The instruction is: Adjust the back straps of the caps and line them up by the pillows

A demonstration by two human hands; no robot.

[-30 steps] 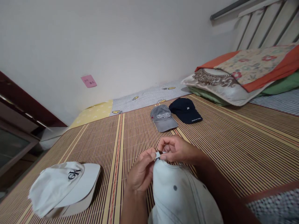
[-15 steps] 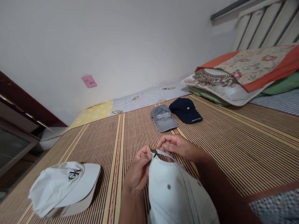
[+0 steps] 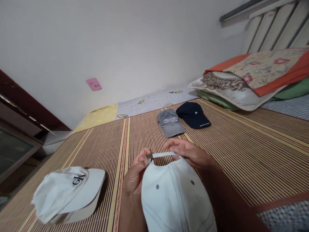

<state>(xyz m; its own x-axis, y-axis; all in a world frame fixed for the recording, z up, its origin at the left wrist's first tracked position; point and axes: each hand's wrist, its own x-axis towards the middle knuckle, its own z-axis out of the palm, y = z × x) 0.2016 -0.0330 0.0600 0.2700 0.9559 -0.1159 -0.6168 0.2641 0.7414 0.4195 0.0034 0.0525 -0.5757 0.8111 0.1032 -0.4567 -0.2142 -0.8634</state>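
A white baseball cap (image 3: 173,193) is between my two hands, its back opening and adjusting strap (image 3: 164,154) facing away from me. My left hand (image 3: 136,172) grips the left edge of the opening, at the strap's brass-coloured buckle (image 3: 149,156). On the other side, my right hand (image 3: 188,151) holds the strap's right end and the cap's rim, with its fingers partly hidden behind the cap. The cap's brim is out of view below.
To the left a second white cap (image 3: 62,193) lies on the striped mat (image 3: 111,145). Ahead, a grey cap (image 3: 170,124) touches a navy cap (image 3: 193,115). Pillows (image 3: 241,87) are stacked at the right, by the wall (image 3: 145,42), which bears a pink note (image 3: 94,84).
The held cap has turned and shifted left, so its back now faces up more squarely and the strap stretches level between my hands. My left hand has moved slightly left with the buckle.
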